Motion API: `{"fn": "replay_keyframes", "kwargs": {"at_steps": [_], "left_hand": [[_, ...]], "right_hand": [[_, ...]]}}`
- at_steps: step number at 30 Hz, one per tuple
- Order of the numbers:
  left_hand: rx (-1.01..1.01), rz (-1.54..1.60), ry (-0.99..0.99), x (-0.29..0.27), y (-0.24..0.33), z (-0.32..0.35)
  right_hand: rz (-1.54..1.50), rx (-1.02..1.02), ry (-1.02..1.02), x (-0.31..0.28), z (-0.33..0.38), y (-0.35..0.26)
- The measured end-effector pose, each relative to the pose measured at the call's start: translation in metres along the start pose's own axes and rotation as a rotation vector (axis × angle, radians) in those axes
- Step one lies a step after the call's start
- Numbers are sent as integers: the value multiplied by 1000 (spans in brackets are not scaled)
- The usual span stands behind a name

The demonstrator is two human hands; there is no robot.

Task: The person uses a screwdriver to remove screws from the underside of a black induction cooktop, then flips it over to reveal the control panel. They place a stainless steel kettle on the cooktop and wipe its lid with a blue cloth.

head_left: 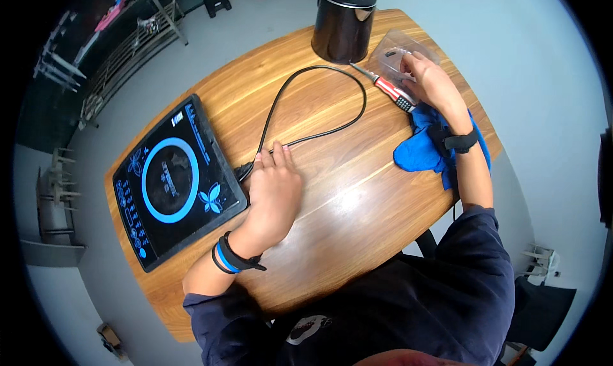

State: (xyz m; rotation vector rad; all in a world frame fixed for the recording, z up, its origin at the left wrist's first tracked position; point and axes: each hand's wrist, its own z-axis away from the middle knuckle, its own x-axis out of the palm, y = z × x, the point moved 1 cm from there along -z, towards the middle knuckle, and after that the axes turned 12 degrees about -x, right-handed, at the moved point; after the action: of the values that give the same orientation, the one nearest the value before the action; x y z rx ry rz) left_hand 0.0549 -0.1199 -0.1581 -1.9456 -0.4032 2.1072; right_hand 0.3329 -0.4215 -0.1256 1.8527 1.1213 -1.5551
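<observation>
A black induction cooker (pixel 179 187) with a blue ring lies on the wooden table, and its black cord (pixel 274 104) loops out to the right. Beside the cooker, my left hand (pixel 276 187) rests palm down, its fingers stretched out and their tips at the cord. My right hand (pixel 429 79) reaches into a clear plastic tray (pixel 383 42), fingers bent and apart, with nothing visible between them. A small dark piece (pixel 391 54) lies in that tray. Next to it is a screwdriver (pixel 393 93) with a red and white handle. A blue cloth (pixel 418 150) lies under my right wrist.
A black kettle-like pot (pixel 345 24) stands at the table's far edge, beside the screwdriver's tip. Bare wood of the table (pixel 345 206) shows between my arms. Beyond the table are a metal rack (pixel 137 37), a small black stool (pixel 217 2) and a dark chair (pixel 543 308).
</observation>
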Motion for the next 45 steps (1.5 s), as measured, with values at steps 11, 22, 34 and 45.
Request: {"fn": "replay_keyframes", "kwargs": {"at_steps": [11, 22, 34, 45], "left_hand": [[-93, 32, 41, 0, 1, -26], [-230, 56, -71, -12, 2, -49], [-267, 42, -54, -14, -12, -63], [-241, 197, -146, -14, -27, -67]], "right_hand": [[104, 165, -87, 4, 19, 65], [177, -28, 93, -15, -2, 59], [26, -232, 184, -10, -146, 14], [38, -165, 292, 4, -171, 3]]}}
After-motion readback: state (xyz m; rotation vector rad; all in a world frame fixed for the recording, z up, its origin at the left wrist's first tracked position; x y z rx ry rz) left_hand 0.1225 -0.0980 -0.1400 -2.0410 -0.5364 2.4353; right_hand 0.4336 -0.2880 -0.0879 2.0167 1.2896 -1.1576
